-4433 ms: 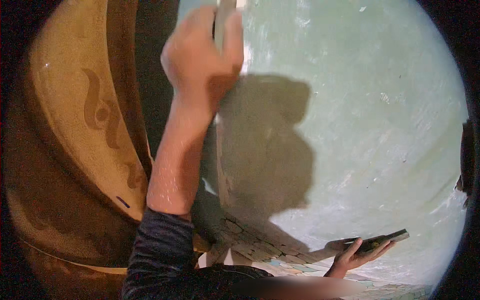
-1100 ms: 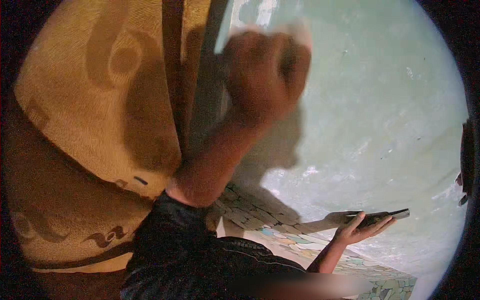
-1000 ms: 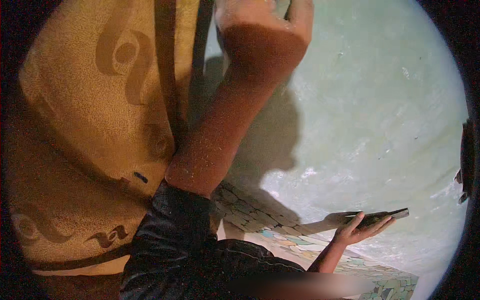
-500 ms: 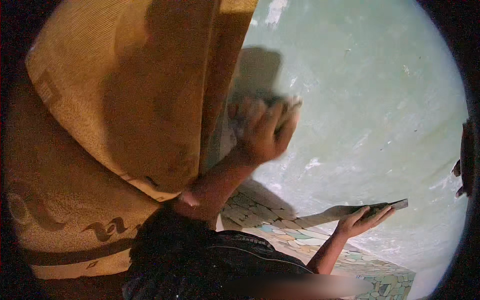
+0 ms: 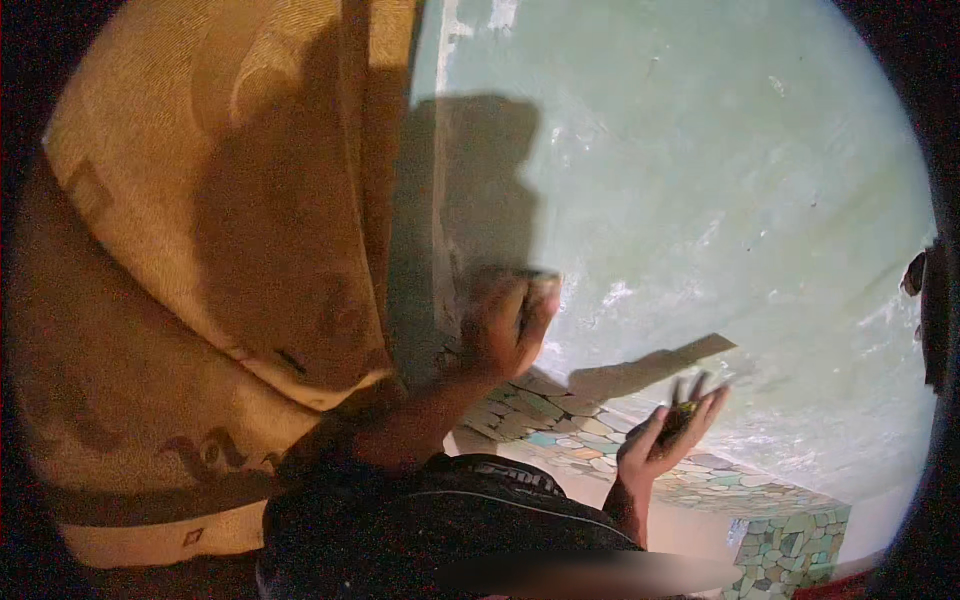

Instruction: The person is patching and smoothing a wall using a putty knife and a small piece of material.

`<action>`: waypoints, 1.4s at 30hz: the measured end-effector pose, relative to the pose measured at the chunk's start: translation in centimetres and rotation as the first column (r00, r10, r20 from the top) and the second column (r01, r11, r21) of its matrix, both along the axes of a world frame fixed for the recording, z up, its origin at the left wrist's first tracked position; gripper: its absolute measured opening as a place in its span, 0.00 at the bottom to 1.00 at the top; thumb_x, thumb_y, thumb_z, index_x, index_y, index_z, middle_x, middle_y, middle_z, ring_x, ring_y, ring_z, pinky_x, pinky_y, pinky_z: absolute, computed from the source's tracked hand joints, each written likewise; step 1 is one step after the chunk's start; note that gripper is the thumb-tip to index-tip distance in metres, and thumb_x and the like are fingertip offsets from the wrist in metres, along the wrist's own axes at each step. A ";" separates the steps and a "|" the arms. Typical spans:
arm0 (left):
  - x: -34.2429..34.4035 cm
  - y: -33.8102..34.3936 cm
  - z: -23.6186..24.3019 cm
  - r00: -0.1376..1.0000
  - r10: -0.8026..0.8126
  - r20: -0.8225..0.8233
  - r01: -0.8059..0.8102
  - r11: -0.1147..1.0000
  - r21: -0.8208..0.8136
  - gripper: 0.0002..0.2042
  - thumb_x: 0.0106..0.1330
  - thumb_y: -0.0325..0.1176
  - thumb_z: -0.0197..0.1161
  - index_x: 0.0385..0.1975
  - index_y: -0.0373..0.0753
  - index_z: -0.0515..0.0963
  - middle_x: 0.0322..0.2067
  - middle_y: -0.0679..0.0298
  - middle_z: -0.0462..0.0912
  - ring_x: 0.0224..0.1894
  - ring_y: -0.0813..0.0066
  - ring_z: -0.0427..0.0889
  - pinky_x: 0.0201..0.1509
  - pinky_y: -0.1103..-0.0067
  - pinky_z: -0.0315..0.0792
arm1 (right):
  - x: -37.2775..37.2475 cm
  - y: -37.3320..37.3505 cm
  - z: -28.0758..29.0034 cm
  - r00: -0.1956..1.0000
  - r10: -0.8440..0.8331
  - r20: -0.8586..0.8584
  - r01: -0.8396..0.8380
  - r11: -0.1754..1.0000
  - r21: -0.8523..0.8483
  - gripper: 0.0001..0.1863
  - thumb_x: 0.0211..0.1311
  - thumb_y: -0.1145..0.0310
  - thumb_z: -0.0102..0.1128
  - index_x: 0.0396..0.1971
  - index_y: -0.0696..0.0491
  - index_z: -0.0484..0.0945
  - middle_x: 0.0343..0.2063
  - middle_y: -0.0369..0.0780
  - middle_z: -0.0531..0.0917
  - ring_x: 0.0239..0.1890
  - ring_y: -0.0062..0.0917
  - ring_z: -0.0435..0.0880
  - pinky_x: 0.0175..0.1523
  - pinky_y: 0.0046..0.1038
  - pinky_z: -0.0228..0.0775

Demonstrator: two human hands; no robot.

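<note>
Left fingers curled (blurred); right fingers round dark object.

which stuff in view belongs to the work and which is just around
Likely part of the work:
left hand, holding a blurred thin object
right hand, holding a dark object
green wall behind them

Apparently just around:
patterned orange cloth
mosaic stonework

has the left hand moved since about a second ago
Yes, the left hand has moved down the picture, farther from the white patch on the green wall and closer to the stone-patterned strip.
</note>
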State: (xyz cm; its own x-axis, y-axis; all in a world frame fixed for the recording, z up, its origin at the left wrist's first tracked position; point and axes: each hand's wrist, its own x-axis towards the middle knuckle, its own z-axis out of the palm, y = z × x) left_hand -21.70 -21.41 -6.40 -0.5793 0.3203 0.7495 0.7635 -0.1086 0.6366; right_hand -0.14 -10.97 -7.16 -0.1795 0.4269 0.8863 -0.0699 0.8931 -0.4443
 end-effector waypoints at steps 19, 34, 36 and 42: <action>9.6 -2.9 -7.5 0.070 -0.315 0.946 0.494 0.835 0.242 0.24 0.74 0.51 0.42 0.45 0.35 0.75 0.29 0.62 0.78 0.27 0.75 0.75 0.33 0.78 0.70 | -1.4 -6.3 -5.8 0.950 0.292 -0.112 -0.285 0.663 -0.692 0.28 0.63 0.76 0.58 0.62 0.63 0.61 0.44 0.43 0.76 0.45 0.25 0.78 0.51 0.25 0.70; 10.9 -2.9 -5.2 0.453 -0.406 0.794 0.568 0.818 0.095 0.25 0.76 0.49 0.36 0.53 0.32 0.70 0.42 0.56 0.77 0.45 0.67 0.75 0.51 0.72 0.68 | -1.2 -5.6 -6.1 0.887 0.421 0.191 -0.272 0.809 -0.522 0.27 0.63 0.58 0.60 0.55 0.61 0.68 0.51 0.51 0.73 0.53 0.39 0.72 0.59 0.38 0.61; 10.7 -3.0 -4.8 0.438 -0.351 0.828 0.644 0.765 -0.016 0.22 0.75 0.44 0.37 0.55 0.34 0.70 0.49 0.54 0.76 0.53 0.62 0.74 0.61 0.70 0.64 | -1.2 -5.4 -6.2 0.910 0.371 0.183 -0.275 0.873 -0.402 0.27 0.66 0.61 0.58 0.59 0.60 0.63 0.51 0.45 0.70 0.55 0.31 0.69 0.60 0.32 0.60; 11.5 -2.1 -5.6 0.526 -0.709 0.470 0.677 0.684 0.273 0.30 0.76 0.52 0.32 0.60 0.30 0.64 0.53 0.53 0.70 0.54 0.65 0.70 0.59 0.70 0.63 | -1.7 -4.6 -4.9 0.888 0.447 0.106 -0.395 0.860 -0.324 0.21 0.63 0.66 0.58 0.51 0.63 0.67 0.48 0.46 0.72 0.51 0.31 0.72 0.58 0.33 0.61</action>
